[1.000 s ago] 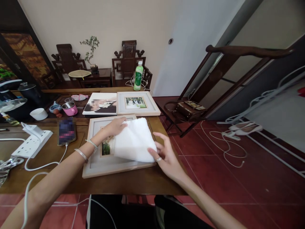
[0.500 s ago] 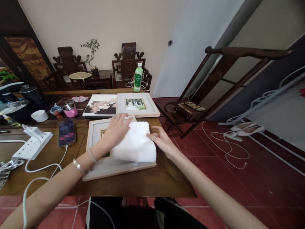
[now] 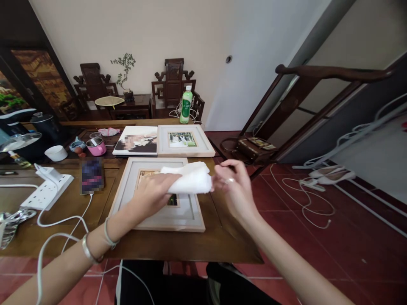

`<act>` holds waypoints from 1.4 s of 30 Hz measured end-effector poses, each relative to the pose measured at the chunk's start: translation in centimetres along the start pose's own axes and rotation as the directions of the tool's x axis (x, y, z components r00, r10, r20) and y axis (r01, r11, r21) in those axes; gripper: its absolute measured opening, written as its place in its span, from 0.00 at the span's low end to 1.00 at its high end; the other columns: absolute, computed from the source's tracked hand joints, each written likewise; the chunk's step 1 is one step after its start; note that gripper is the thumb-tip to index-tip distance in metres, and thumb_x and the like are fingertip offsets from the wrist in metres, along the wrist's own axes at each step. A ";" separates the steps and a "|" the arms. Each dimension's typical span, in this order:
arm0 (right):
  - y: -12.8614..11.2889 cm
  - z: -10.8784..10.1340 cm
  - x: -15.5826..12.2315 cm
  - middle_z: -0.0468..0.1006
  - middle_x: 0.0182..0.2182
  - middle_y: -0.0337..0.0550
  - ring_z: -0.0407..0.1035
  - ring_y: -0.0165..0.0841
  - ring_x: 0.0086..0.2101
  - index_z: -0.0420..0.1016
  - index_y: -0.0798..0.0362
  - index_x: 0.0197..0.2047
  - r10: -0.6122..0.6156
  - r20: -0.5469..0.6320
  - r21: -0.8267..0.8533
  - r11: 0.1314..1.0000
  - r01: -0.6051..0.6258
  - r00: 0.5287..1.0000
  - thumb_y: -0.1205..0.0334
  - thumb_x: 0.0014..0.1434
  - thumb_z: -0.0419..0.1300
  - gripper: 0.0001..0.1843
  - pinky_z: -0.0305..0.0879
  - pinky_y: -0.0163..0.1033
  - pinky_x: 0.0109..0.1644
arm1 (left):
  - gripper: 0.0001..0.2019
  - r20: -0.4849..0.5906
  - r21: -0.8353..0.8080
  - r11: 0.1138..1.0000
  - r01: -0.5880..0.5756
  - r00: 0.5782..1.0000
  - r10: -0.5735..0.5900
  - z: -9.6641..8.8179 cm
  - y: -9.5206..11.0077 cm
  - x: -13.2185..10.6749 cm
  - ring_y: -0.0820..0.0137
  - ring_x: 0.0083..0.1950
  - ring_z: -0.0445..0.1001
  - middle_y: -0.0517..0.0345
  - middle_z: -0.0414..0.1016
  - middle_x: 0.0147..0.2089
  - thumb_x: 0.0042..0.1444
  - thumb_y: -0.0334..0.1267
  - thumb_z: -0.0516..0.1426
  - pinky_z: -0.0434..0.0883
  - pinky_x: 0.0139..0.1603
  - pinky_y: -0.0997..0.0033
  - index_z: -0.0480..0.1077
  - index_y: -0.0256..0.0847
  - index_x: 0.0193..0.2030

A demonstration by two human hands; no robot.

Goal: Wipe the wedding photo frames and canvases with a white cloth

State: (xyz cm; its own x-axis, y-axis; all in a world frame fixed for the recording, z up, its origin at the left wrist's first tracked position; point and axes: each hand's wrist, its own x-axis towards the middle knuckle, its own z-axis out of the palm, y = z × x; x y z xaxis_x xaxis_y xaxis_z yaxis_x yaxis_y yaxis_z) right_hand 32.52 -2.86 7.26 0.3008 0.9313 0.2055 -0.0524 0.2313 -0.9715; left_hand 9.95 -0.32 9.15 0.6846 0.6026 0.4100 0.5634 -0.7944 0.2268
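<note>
A folded white towel (image 3: 191,178) is in my left hand (image 3: 155,188), whose fingers wrap its left end. It is held just above a pale wooden picture frame (image 3: 159,224) lying flat on the table, and covers part of the photo in it. My right hand (image 3: 233,182), with a ring on one finger, is at the towel's right end, slightly blurred. Its fingers are bent and apart, and no towel shows between them. Whether a fingertip still touches the cloth is hard to see.
A second framed photo (image 3: 208,148) and a photo panel (image 3: 136,146) lie behind. A green bottle (image 3: 186,106) stands at the far edge. At left are a pink mug (image 3: 97,147), a phone (image 3: 91,176) and a power strip (image 3: 47,192) with cables. A wooden chair (image 3: 292,91) stands right.
The towel has been lifted and folded narrower, uncovering more of the picture frame. My right hand has come off the towel's face to its right end. The frame now lies straighter.
</note>
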 end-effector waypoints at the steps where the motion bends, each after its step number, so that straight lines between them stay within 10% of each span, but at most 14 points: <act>1: -0.8 -0.4 -0.3 0.69 0.31 0.38 0.68 0.35 0.33 0.66 0.45 0.37 -0.191 0.024 -0.127 0.973 0.192 0.981 0.52 0.53 0.62 0.11 0.67 0.43 0.36 | 0.18 0.012 -0.063 0.998 0.024 1.000 -0.023 -0.6 -0.2 0.5 0.59 0.48 0.76 0.48 0.77 0.50 0.56 0.28 0.51 0.71 0.46 0.62 0.67 0.41 0.53; 4: -3.5 -1.4 -0.7 0.68 0.48 0.46 0.62 0.44 0.51 0.74 0.45 0.36 -0.527 0.294 -0.402 0.689 0.603 0.798 0.51 0.51 0.65 0.11 0.61 0.53 0.53 | 0.14 0.105 -0.267 0.964 0.005 0.994 0.024 -3.1 -0.1 2.2 0.63 0.44 0.76 0.55 0.78 0.45 0.56 0.31 0.54 0.69 0.44 0.67 0.71 0.43 0.49; 8: -6.8 -1.4 -0.8 0.69 0.53 0.46 0.61 0.49 0.54 0.76 0.46 0.33 -0.501 0.522 -0.390 0.580 0.715 0.691 0.49 0.45 0.70 0.14 0.59 0.58 0.56 | 0.09 0.204 -0.439 0.898 -0.013 0.972 0.115 -6.3 1.3 4.6 0.66 0.41 0.75 0.58 0.78 0.41 0.57 0.33 0.55 0.68 0.43 0.70 0.73 0.40 0.43; 13: -7.2 -0.7 -0.8 0.73 0.23 0.38 0.67 0.33 0.24 0.75 0.49 0.26 -0.253 0.389 -0.385 0.829 0.406 0.886 0.48 0.46 0.69 0.14 0.67 0.39 0.24 | 0.19 0.063 -0.593 0.798 0.106 0.994 -0.085 -6.5 1.8 5.5 0.62 0.46 0.75 0.55 0.77 0.44 0.44 0.40 0.66 0.71 0.47 0.64 0.72 0.40 0.44; 16: -5.8 -0.3 -0.7 0.77 0.29 0.40 0.71 0.36 0.27 0.76 0.49 0.33 -0.145 0.140 -0.268 0.947 0.178 0.979 0.50 0.45 0.70 0.16 0.69 0.39 0.24 | 0.25 0.008 -0.798 0.536 0.276 0.894 -0.447 -4.0 1.4 4.2 0.58 0.48 0.75 0.48 0.74 0.50 0.49 0.42 0.64 0.75 0.43 0.58 0.65 0.41 0.54; 20: -4.0 -0.2 -0.5 0.78 0.45 0.45 0.73 0.43 0.42 0.72 0.47 0.48 -0.013 0.207 -0.113 0.993 0.037 0.978 0.57 0.41 0.73 0.29 0.75 0.46 0.39 | 0.28 0.282 -0.865 0.271 0.423 0.855 -0.435 -0.9 0.8 2.1 0.54 0.51 0.75 0.43 0.74 0.52 0.46 0.41 0.67 0.76 0.47 0.52 0.66 0.39 0.54; 26: -2.7 -1.6 -0.5 0.69 0.57 0.49 0.66 0.47 0.53 0.56 0.46 0.64 0.015 0.512 -0.196 0.975 0.099 0.859 0.63 0.37 0.74 0.52 0.71 0.53 0.51 | 0.30 0.245 -0.821 0.357 0.445 0.840 -0.484 -0.1 -0.9 1.6 0.55 0.54 0.73 0.44 0.73 0.55 0.45 0.42 0.67 0.75 0.49 0.56 0.65 0.38 0.54; 29: -2.2 -1.4 -0.6 0.69 0.56 0.50 0.64 0.48 0.54 0.56 0.47 0.63 -0.014 0.463 -0.214 0.968 0.127 0.886 0.63 0.36 0.74 0.52 0.68 0.55 0.54 | 0.29 0.177 -0.812 0.432 0.392 0.871 -0.457 0.0 -0.9 1.5 0.56 0.56 0.71 0.45 0.70 0.58 0.50 0.43 0.63 0.74 0.49 0.59 0.62 0.39 0.58; 35: -1.6 0.4 -0.3 0.76 0.49 0.51 0.72 0.48 0.46 0.67 0.50 0.50 0.213 0.242 0.001 0.976 -0.219 0.947 0.55 0.39 0.73 0.35 0.75 0.53 0.43 | 0.23 0.069 -0.742 0.596 0.307 0.919 -0.389 0.8 0.2 1.0 0.60 0.58 0.68 0.47 0.68 0.59 0.60 0.45 0.55 0.71 0.54 0.62 0.59 0.41 0.60; 39: -1.1 0.6 -0.6 0.77 0.46 0.48 0.71 0.46 0.45 0.69 0.49 0.47 -0.033 0.127 -0.091 0.995 0.045 0.991 0.55 0.41 0.72 0.29 0.73 0.52 0.45 | 0.20 -0.185 -0.593 0.755 0.280 0.865 -0.466 0.8 0.8 1.2 0.58 0.57 0.68 0.45 0.69 0.56 0.55 0.43 0.59 0.69 0.54 0.59 0.64 0.39 0.53; 42: -1.2 0.4 -1.2 0.79 0.39 0.46 0.73 0.45 0.40 0.71 0.49 0.41 -0.232 0.093 -0.290 0.924 0.249 0.968 0.55 0.43 0.71 0.22 0.73 0.50 0.42 | 0.20 -0.136 -0.665 0.694 0.274 0.870 -0.475 0.3 1.1 1.5 0.59 0.50 0.73 0.47 0.73 0.50 0.51 0.45 0.62 0.72 0.47 0.61 0.66 0.39 0.47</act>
State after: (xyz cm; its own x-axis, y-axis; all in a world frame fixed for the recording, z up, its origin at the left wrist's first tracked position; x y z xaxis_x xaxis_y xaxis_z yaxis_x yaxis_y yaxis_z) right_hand 31.81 -4.08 8.22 0.2151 0.8742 0.4353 0.3023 0.3642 -0.8809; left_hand 11.78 -0.25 9.76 0.2650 0.8907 0.3693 0.2713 -0.4364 0.8579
